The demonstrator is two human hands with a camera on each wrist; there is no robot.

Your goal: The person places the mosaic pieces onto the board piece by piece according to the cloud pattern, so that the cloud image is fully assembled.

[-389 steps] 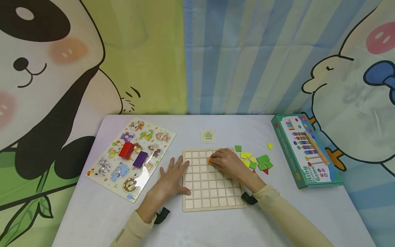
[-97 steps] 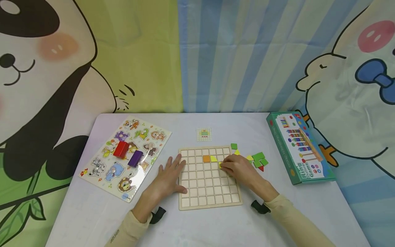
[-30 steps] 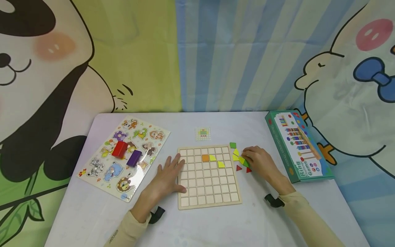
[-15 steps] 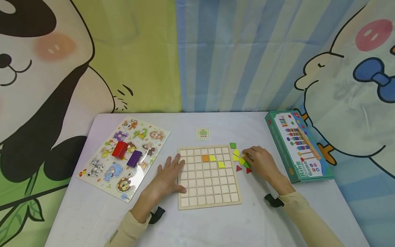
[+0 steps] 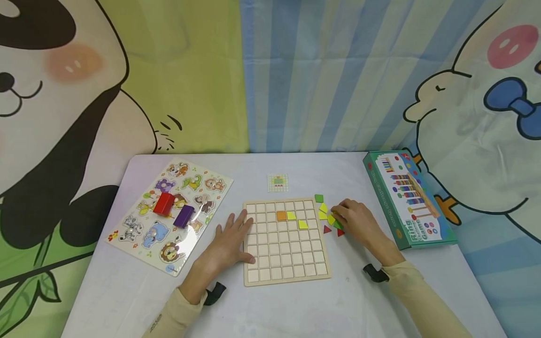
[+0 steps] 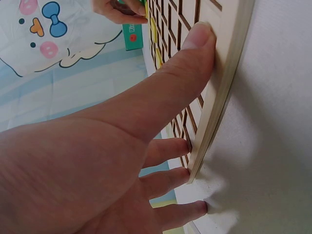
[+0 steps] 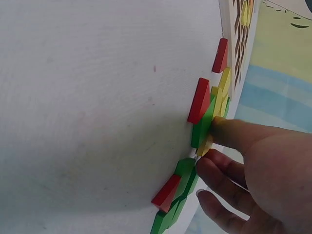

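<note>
The left hand (image 5: 225, 244) rests at the left edge of a wooden grid board (image 5: 285, 249). In the left wrist view its thumb (image 6: 187, 61) lies straight on the rim, fingers spread along the edge. An orange square tile (image 5: 281, 216) and two yellow tiles, one (image 5: 291, 215) beside it and another (image 5: 303, 225) lower right, sit in cells. Right of the board, the right hand (image 5: 359, 223) pinches a yellow tile (image 7: 206, 146) between thumb and forefinger, against a green tile (image 7: 202, 129). Red triangles (image 7: 199, 101) and other yellow tiles (image 5: 323, 212) lie around its fingertips.
A small pattern card (image 5: 277, 183) lies behind the board. At left, an animal picture board (image 5: 154, 234) bears a red block (image 5: 164, 204) and a purple block (image 5: 183, 217). A green box (image 5: 410, 202) stands at right. More green tiles (image 7: 184, 178) lie under the right hand.
Since the oldest frame, the orange tile has been released and two yellow tiles now sit on the board. The right hand has moved right to the loose tiles; the left has stayed on the edge.
</note>
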